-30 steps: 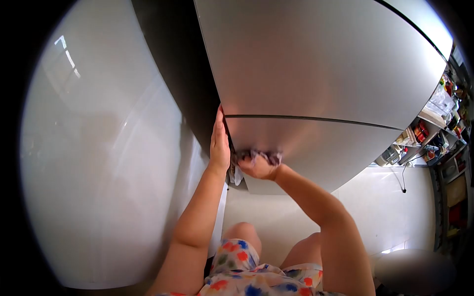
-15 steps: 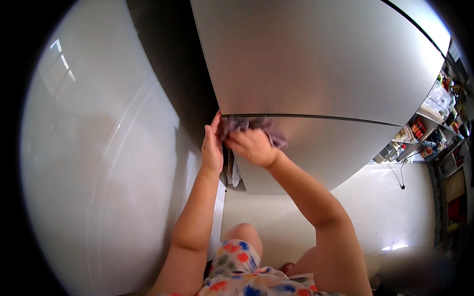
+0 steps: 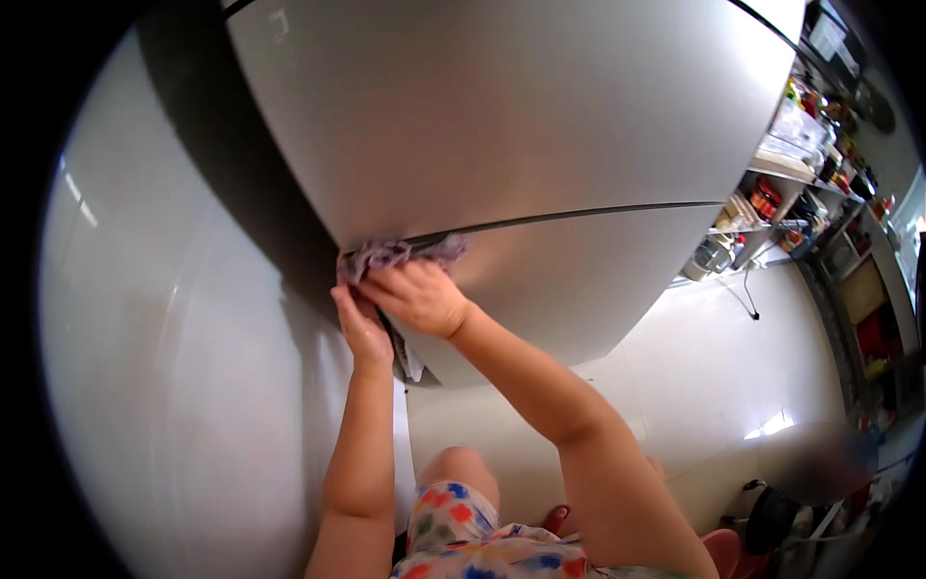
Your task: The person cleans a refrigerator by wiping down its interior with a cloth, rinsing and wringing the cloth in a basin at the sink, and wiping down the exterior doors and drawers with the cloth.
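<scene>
A large silver cabinet like a fridge [image 3: 540, 116] has a dark seam between its upper and lower doors. My right hand [image 3: 417, 295] presses a crumpled greyish-purple cloth [image 3: 386, 257] against the left end of that seam, fingers bent over the fabric. Just beside it, my left hand [image 3: 364, 328] rests at the left edge of the lower door, palm turned inward and fingers pointing up. Its thumb stands apart, while its fingertips are partly hidden by the cloth and the door edge.
Glossy white wall [image 3: 193, 386] runs along the left. Shelves with jars and packages [image 3: 762, 203] stand at the right, a black cable end [image 3: 755, 316] on the pale floor [image 3: 714, 376] below. A pink basin [image 3: 721, 552] and dark items sit at the lower right.
The view has turned, so the fridge and both hands appear further left. My right hand and the cloth remain at the seam's left end, with the cloth bunched differently.
</scene>
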A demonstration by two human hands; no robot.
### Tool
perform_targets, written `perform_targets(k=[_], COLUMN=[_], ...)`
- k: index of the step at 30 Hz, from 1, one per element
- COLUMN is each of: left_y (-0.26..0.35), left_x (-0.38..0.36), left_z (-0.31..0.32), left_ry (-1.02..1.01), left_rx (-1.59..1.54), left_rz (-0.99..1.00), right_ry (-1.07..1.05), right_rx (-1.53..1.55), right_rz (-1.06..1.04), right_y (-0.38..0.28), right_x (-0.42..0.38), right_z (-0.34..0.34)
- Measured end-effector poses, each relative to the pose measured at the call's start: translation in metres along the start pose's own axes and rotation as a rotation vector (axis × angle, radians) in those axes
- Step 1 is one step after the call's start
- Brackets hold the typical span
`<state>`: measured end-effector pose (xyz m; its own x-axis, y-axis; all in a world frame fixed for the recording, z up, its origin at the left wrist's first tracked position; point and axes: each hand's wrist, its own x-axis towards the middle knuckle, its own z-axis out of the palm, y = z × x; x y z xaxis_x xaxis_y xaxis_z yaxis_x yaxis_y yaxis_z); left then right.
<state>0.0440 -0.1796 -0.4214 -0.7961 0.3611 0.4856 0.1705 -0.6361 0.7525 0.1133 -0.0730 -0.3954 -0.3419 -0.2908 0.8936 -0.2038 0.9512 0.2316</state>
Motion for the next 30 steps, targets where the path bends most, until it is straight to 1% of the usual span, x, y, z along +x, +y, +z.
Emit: perform_targets(k=[1,2,3,4,5,6,8,9,11,14,15,16,17,18,19,20,21,22,25,26,28,29,30], left_y=[-0.001,-0.001,-0.009,-0.012,-0.013,-0.017,-0.023,-0.023,-0.021,-0.017,-0.017,-0.018,-0.019,-0.021,-0.020,-0.020,-0.020,-0.012,-0.030,-0.035,-0.018,-0.013,-0.016], left_x=[-0.001,-0.002,0.000,-0.001,-0.002,-0.002,-0.003,-0.003,-0.003,-0.004,-0.003,-0.004,-0.004,-0.005,-0.004,-0.003,-0.004,-0.005,-0.001,0.002,-0.002,-0.004,-0.004], left_z=[0.005,0.008,0.004,0.009,0.014,0.014,0.012,0.014,0.017,0.016,0.016,0.017,0.016,0.014,0.012,0.011,0.012,0.018,-0.007,-0.015,0.007,0.017,0.017], left_ry=[0.014,0.033,0.022,0.033,0.046,0.059,0.093,0.097,0.105,0.057,0.068,0.082,0.095,0.082,0.087,0.090,0.093,0.067,0.001,-0.038,0.066,0.117,0.164], left_rx=[0.025,0.095,0.178,0.260,0.344,0.358,0.393,0.387,0.380,0.319,0.332,0.347,0.362,0.359,0.366,0.370,0.370,0.339,0.078,0.186,0.295,0.348,0.321], left_rz=[0.043,0.064,0.104,0.124,0.145,0.142,0.143,0.141,0.139,0.102,0.110,0.118,0.127,0.123,0.132,0.138,0.141,0.119,0.006,0.082,0.103,0.112,0.116], right_ry=[-0.018,0.012,0.041,-0.010,-0.223,-0.213,0.150,0.281,0.434,0.586,0.648,0.587,0.526,0.452,0.209,-0.148,0.065,0.145,-0.080,0.042,-0.062,-0.090,-0.125], right_rx=[-0.020,-0.053,-0.092,-0.178,-0.057,-0.166,-0.557,-0.675,-0.806,-0.624,-0.494,-0.449,-0.597,-0.356,-0.115,-0.137,-0.264,-0.138,0.083,0.085,-0.090,-0.183,-0.277], right_rz=[-0.071,-0.100,-0.065,-0.019,0.115,0.259,0.489,0.606,0.885,1.045,1.068,1.059,0.725,0.781,0.718,0.684,0.403,0.304,0.166,0.107,0.084,0.162,0.238], right_y=[0.005,0.012,0.023,0.041,0.067,0.088,0.127,0.148,0.170,0.157,0.140,0.122,0.114,0.082,0.059,0.031,0.014,0.000,-0.006,0.002,0.033,0.052,0.072], right_x=[-0.010,-0.025,-0.043,-0.063,-0.071,-0.097,-0.156,-0.171,-0.178,-0.164,-0.143,-0.136,-0.137,-0.114,-0.093,-0.058,-0.040,-0.028,-0.019,-0.029,-0.064,-0.085,-0.107], right_z=[0.000,-0.005,-0.018,-0.030,-0.051,-0.063,-0.088,-0.107,-0.142,-0.136,-0.123,-0.098,-0.062,-0.039,-0.026,-0.015,-0.003,0.007,0.022,0.018,-0.002,-0.015,-0.028])
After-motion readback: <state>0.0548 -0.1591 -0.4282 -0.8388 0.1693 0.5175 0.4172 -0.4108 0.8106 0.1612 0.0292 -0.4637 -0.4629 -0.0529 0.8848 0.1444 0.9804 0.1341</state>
